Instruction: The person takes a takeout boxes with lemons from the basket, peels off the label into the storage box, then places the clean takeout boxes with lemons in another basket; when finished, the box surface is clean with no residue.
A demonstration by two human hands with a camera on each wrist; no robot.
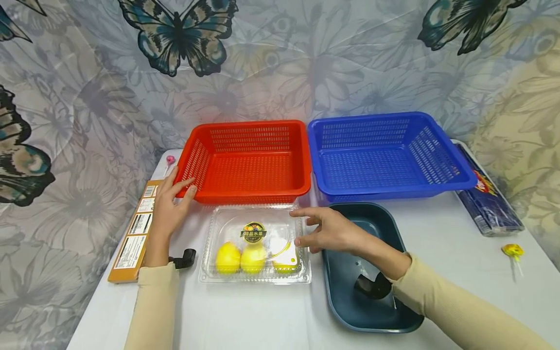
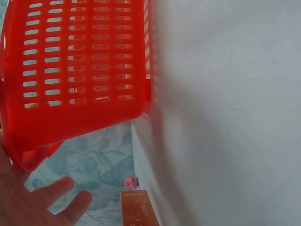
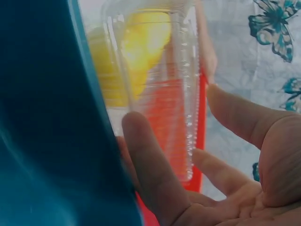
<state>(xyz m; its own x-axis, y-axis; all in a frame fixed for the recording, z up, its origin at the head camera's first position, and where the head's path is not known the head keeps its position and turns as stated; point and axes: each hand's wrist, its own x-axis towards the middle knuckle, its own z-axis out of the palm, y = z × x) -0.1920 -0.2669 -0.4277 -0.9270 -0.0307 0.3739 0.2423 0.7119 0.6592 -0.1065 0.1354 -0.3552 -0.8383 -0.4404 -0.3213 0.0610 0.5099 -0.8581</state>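
A clear plastic clamshell box (image 1: pixel 262 226) lies on the white table, a black and gold label on its lid. Inside are two yellow fruits that look like lemons (image 1: pixel 228 257) and a yellow-and-white item (image 1: pixel 285 258). My right hand (image 1: pixel 330 229) hovers at the box's right side, thumb and fingers spread; whether the fingertips touch the plastic I cannot tell. At the front left corner of the red basket (image 1: pixel 251 199) is my left hand (image 1: pixel 169 206), its fingers extended beside the rim. In the left wrist view part of that hand is cut off.
A blue basket (image 1: pixel 393 192) stands right of the red one. In front of it sits a dark teal tray (image 1: pixel 350 301). An orange-brown box (image 1: pixel 135 233) and a pink lollipop (image 1: pixel 170 160) lie left; a dark blue package (image 1: pixel 490 199) and a yellow lollipop (image 1: pixel 512 251) lie right.
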